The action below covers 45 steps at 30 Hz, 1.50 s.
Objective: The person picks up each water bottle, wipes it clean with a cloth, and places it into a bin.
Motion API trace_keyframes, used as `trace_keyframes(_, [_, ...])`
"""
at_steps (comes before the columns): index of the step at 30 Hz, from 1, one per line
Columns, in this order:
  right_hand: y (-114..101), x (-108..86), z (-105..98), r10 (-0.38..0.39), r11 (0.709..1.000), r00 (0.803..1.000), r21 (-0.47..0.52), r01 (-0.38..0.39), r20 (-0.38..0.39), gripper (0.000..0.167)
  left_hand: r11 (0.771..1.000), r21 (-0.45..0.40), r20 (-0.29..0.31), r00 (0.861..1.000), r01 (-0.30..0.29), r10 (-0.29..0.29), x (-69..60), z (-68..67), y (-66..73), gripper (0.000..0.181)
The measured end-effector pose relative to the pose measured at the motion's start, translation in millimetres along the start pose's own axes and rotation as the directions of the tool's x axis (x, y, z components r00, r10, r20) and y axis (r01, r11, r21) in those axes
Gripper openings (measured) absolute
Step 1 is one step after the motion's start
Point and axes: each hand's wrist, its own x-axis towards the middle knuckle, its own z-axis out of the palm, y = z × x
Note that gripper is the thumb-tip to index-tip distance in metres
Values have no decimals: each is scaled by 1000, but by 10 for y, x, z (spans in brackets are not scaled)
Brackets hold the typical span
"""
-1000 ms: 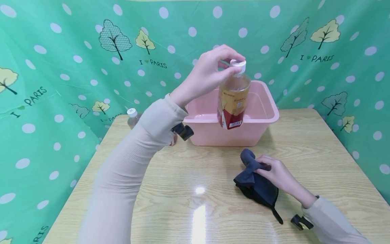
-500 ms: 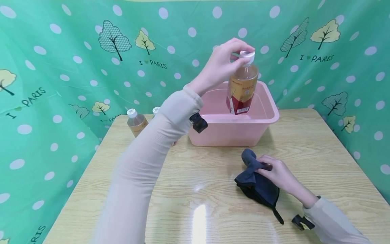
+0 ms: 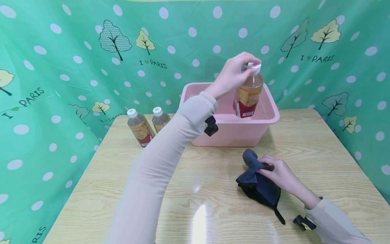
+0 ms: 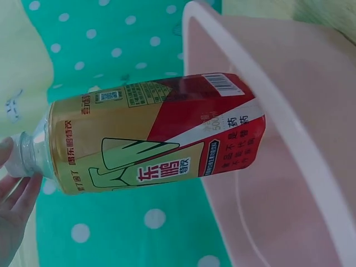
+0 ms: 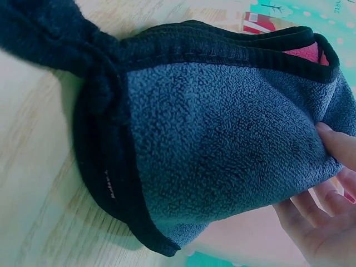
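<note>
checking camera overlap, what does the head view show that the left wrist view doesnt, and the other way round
Only the head view shows the right hand holding the dark cloth, and two more bottles upright on the table. Only the left wrist view shows the large red characters on the held bottle clearly. Both share that bottle, the left hand, the pink bin and the green backdrop.

The left hand (image 3: pixel 233 75) had carried the clear plastic bottle with white cap and gold-and-red label (image 3: pixel 250 96) rightward, its base no longer crossing the front rim of the pale pink rectangular plastic bin (image 3: pixel 234 135) but showing against the inside near the right end, slightly lower than half a second before. The beige knitted sleeve (image 3: pixel 170 152) swung right, uncovering one standing bottle (image 3: pixel 141 130) and part of a second (image 3: pixel 160 120) near the wood-grain table's (image 3: pixel 97 176) far left corner
</note>
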Motion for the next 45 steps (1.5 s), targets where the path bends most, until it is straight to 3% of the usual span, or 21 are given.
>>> trace_keyframes(9, [19, -12, -20, -22, 1000, 1000, -11, 22, -2, 24, 999, 44, 26, 1000, 16, -17, 7, 231, -156, 25])
trace_keyframes(25, [71, -8, -20, -34, 999, 999, -6, 34, 10, 25, 996, 71, 130, 989, 60, -69, -73, 538, -436, 26])
trace_keyframes(36, [91, -12, -22, -35, 999, 999, -11, 35, 10, 25, 982, 136, 194, 968, 133, -158, -59, 667, -521, 26])
trace_keyframes(45, [84, -6, -18, -45, 999, 999, -1, 45, 8, 25, 974, 163, 236, 952, 159, -195, -84, 768, -571, 28])
